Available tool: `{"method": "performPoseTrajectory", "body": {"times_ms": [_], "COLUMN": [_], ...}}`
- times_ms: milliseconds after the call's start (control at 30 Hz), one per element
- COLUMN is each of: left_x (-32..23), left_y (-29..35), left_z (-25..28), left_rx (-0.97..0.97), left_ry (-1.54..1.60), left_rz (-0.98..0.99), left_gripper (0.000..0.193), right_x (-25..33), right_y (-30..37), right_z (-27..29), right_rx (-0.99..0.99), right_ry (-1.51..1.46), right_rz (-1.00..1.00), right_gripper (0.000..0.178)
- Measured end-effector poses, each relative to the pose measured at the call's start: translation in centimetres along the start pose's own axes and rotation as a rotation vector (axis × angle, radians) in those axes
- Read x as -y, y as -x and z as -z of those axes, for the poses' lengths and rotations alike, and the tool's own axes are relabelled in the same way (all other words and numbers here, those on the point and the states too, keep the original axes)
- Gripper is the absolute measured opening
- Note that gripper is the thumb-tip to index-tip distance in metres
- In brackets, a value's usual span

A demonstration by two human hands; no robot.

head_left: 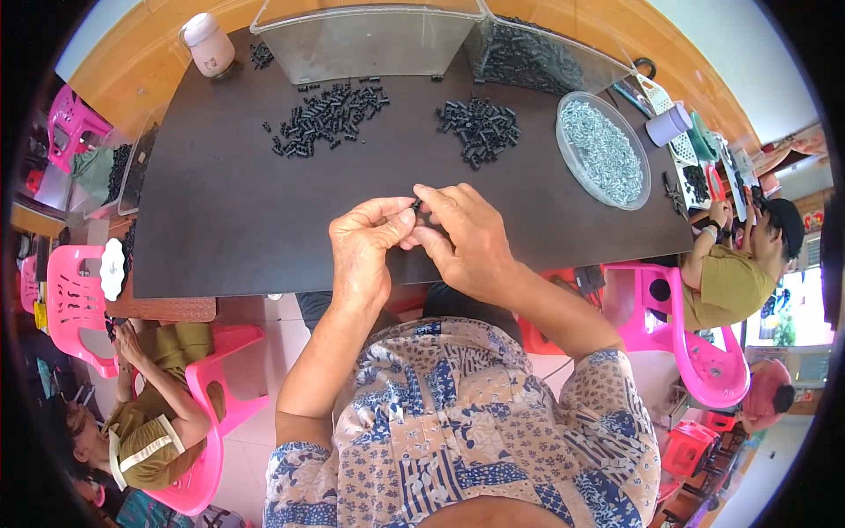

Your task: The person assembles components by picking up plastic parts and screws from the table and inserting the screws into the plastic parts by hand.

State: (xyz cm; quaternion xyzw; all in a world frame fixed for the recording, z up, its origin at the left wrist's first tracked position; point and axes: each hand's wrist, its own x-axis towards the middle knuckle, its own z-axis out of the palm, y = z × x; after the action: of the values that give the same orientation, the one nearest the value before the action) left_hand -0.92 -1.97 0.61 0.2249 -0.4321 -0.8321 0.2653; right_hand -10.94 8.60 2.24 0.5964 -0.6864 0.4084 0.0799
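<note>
A small black plastic part is held at the near middle of the dark table. My left hand pinches it between thumb and forefinger. From the other side, the fingers of my right hand close on the same part, and they hide most of it. Beyond my hands lie two heaps of similar parts, a wider pile at the left and a smaller pile at the right. A round clear tub full of small silvery metal pieces, like screws, stands to the right.
Along the far edge stand a clear plastic bin and another bin holding black parts. A pink cup is at the far left, a lilac cup at the right. People sit on pink chairs at both sides.
</note>
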Motion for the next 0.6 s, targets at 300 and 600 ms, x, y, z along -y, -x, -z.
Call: {"method": "performPoseTrajectory", "body": {"times_ms": [300,600], "left_x": [-0.4,-0.9], "left_y": [0.3,-0.2], "left_z": [-1.0,0.7], "left_rx": [-0.063,0.113], "left_ry": [0.013,-0.023], "left_rz": [0.046,0.188], "left_gripper": [0.012,0.014], "right_x": [-1.0,-1.8], "right_y": [-0.2,-0.7], "right_z": [-1.0,-0.1], "right_rx": [-0.175,-0.057], "right_ry": [0.208,0.042], "right_rz": [0.247,0.178], "right_gripper": [0.045,0.044]}}
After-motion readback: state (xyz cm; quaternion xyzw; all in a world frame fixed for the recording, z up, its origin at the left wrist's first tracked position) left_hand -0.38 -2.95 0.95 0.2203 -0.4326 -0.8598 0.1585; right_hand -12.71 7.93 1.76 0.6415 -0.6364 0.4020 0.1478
